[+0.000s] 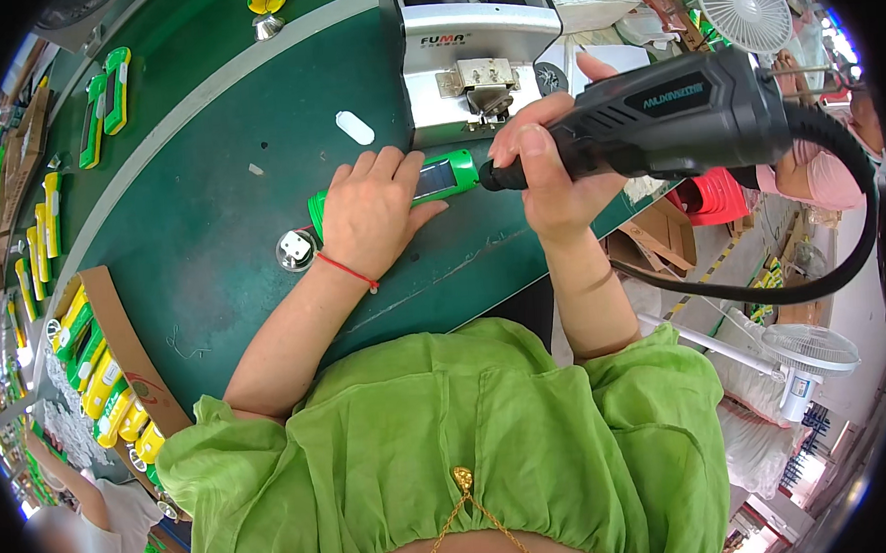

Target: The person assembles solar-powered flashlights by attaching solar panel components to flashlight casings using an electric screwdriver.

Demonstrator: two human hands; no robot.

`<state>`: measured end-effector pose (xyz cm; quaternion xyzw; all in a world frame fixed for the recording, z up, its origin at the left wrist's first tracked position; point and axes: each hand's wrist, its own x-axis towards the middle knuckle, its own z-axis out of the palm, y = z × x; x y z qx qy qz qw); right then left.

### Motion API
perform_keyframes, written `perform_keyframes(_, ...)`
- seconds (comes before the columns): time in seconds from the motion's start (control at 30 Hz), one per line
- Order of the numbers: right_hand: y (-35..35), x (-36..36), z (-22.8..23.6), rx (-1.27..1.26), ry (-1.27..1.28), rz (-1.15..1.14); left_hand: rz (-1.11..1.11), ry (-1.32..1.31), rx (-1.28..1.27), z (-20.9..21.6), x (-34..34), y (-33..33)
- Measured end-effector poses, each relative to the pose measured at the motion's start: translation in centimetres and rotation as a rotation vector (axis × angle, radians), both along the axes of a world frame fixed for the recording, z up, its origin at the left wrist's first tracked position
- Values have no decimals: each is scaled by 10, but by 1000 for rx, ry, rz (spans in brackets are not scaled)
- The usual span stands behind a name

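My left hand (370, 212) presses down on a green flashlight-shaped device (446, 174) that lies on the dark green table (209, 209). Its dark side panel shows between my fingers. My right hand (548, 176) grips a black corded power screwdriver (675, 114), held almost level, with its tip at the device's right end. The tool's thick black cable (853, 255) loops down to the right. A small silver round part (294, 250) with a white square insert sits just left of my left wrist, which wears a red string.
A grey metal machine (471, 45) stands behind the device. A white oval piece (354, 127) lies on the table. Green and yellow devices fill a cardboard box (107, 364) at the left and line a shelf (44, 217). White fans (744, 0) stand at the right.
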<state>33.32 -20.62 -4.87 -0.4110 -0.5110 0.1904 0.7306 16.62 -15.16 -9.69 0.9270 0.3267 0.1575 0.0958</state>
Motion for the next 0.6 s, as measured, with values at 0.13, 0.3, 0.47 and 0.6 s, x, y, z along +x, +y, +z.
perform_keyframes(0.13,0,6,-28,16,-172,-81,2,9,-6,1,0,-3)
perform_keyframes(0.3,-4,5,-32,-8,-196,-71,-7,14,-2,1,-1,-1)
perform_keyframes(0.47,-2,3,-22,-83,-140,58,-16,40,-97,6,-6,-2)
perform_keyframes(0.6,-6,5,-25,-61,-126,109,-13,-5,12,24,-37,5)
